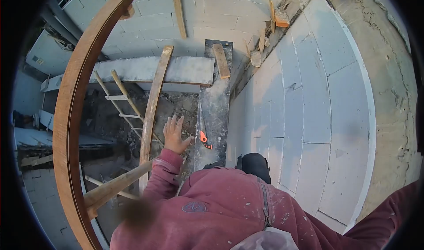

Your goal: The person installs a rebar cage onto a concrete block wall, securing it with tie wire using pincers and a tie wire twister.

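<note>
My left hand (175,135) is raised with its fingers spread, and nothing is in it. Close by it runs a long wooden board (155,100), which slants up from the lower left. To the hand's right, a hand saw (203,138) with an orange and black handle lies on a dusty dark plank (215,111), its thin blade pointing away from me. My right arm, in a dusty red sleeve (384,214), reaches out to the right edge, where the hand is out of view.
A curved timber beam (66,117) arches up the left side. Beyond it leans a bamboo ladder (126,95) over a rubble-strewn floor far below. A pale block wall (304,104) rises on my right. Across the back lies a whitish platform board (185,70), with a short wood piece (221,61) beside it.
</note>
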Available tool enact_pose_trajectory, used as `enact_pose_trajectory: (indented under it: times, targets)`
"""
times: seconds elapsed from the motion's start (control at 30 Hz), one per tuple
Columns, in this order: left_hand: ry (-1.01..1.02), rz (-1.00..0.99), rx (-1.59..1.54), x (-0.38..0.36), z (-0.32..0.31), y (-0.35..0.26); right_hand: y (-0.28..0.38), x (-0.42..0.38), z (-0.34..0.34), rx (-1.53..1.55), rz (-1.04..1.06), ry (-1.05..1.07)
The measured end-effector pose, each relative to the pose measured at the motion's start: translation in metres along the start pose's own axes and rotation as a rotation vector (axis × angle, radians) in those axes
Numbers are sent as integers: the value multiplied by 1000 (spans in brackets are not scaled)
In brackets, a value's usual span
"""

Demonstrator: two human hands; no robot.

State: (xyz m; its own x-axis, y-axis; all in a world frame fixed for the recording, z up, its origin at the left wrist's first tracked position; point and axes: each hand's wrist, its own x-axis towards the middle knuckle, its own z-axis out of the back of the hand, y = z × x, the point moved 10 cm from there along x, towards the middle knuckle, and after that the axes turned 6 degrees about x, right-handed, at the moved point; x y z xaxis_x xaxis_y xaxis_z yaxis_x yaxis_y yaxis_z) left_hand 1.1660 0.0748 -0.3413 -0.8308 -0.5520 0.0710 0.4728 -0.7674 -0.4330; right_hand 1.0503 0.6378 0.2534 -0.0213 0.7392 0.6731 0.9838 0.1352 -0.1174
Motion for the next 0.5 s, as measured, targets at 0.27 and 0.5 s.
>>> enact_pose_trajectory:
  times: [0.27, 0.5]
  targets:
    - [-127, -176, -61, 166, 58, -34, -110, -84, 11, 5, -142, -57]
    - [-294, -535, -39, 407, 88, -108, -160, -129, 21, 150, 12, -215]
